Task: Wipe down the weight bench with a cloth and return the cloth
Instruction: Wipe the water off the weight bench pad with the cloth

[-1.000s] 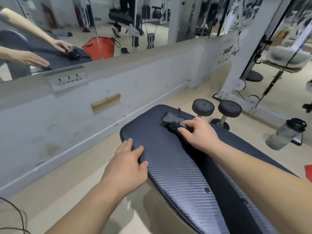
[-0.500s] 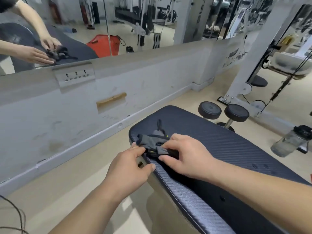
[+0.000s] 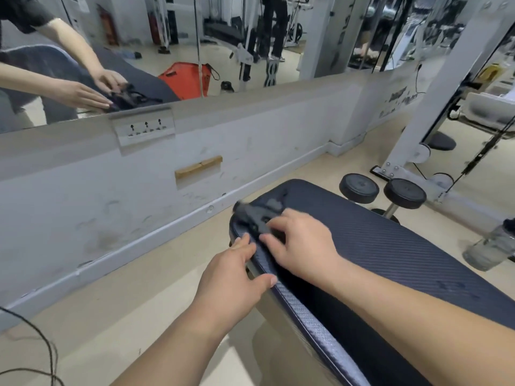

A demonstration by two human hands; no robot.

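Note:
The weight bench [image 3: 384,246] has a dark blue, carbon-weave pad that runs from the centre to the lower right. A dark grey cloth [image 3: 257,214] lies bunched on the pad's far left corner. My right hand [image 3: 301,243] presses on the cloth, its fingers curled over the near part of it. My left hand [image 3: 234,277] grips the pad's left edge just below the cloth, thumb on top and fingers over the side. The cloth is blurred by motion.
A low white wall [image 3: 139,190] with a mirror above it runs along the left. Two dumbbells [image 3: 381,190] stand on the floor beyond the bench. A water bottle [image 3: 490,246] stands at the right, a white machine frame [image 3: 418,121] behind. Black cables [image 3: 41,355] lie at lower left.
My right hand has drawn the cloth from the pad's middle to its left edge, then pushed it up toward the far corner. My left hand stays on the pad's edge.

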